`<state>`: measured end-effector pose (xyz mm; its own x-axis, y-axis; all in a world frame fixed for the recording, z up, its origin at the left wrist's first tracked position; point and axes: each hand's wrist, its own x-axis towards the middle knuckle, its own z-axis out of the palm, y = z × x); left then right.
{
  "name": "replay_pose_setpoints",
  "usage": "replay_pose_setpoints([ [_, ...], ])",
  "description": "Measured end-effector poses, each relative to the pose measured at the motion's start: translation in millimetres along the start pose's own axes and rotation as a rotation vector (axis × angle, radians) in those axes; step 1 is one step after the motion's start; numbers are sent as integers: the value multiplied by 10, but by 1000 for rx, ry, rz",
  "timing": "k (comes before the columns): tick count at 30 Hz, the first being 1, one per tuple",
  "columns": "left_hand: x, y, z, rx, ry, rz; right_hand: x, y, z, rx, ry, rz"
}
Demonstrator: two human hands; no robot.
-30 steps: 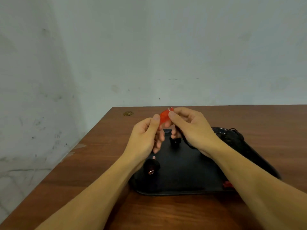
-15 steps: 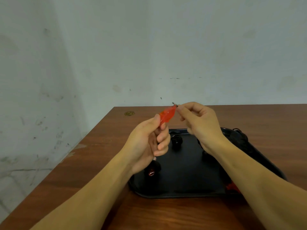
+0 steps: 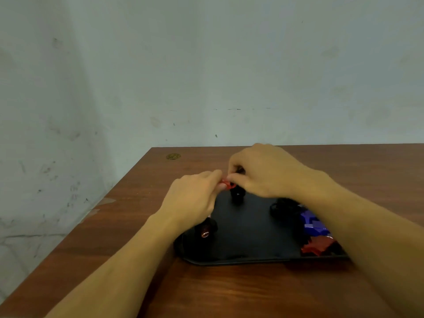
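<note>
Head view, my left hand (image 3: 195, 200) and my right hand (image 3: 263, 173) both pinching the small red piece (image 3: 229, 184) at the fingertips, over the black tray (image 3: 247, 228) at its 11 o'clock edge, black wheel (image 3: 205, 229) at 8 o'clock, blue part (image 3: 313, 223) at 3 o'clock.

The light is soft and a bit dim, and it makes the wall (image 3: 206, 65) look gray-green. The tray (image 3: 247, 228) is very dark, so things on it are hard to see. Over the tray, the left hand (image 3: 195, 198), right hand (image 3: 263, 173) and red part (image 3: 228, 185) are blurry. Faint shadows lie on the tabletop (image 3: 137, 203) beside the tray.
</note>
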<state>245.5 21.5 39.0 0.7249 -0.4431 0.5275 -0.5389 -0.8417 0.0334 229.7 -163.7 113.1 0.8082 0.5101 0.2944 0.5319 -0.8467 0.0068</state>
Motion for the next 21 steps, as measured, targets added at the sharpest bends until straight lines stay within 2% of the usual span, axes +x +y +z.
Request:
replay_pose_setpoints([
  [4, -10, 35, 8, -80, 63, 179, 25, 187, -111, 271, -108, -38],
  [8, -30, 74, -17, -378, 159, 225, -21, 333, -62, 692, 2, 20],
  [10, -30, 150, -32, -497, 195, 215, -16, 368, -1, 856, 44, 92],
  [13, -17, 210, -27, -670, 265, 124, -3, 371, 162, 1002, -8, 171],
  [15, -18, 209, -15, -699, 302, 66, 5, 354, 270, 1076, -28, 202],
  [18, 1, 209, 34, -664, 332, -23, 28, 287, 372, 1003, 84, 180],
  [21, 37, 143, 79, -606, 372, -119, 52, 187, 490, 689, 189, 115],
])
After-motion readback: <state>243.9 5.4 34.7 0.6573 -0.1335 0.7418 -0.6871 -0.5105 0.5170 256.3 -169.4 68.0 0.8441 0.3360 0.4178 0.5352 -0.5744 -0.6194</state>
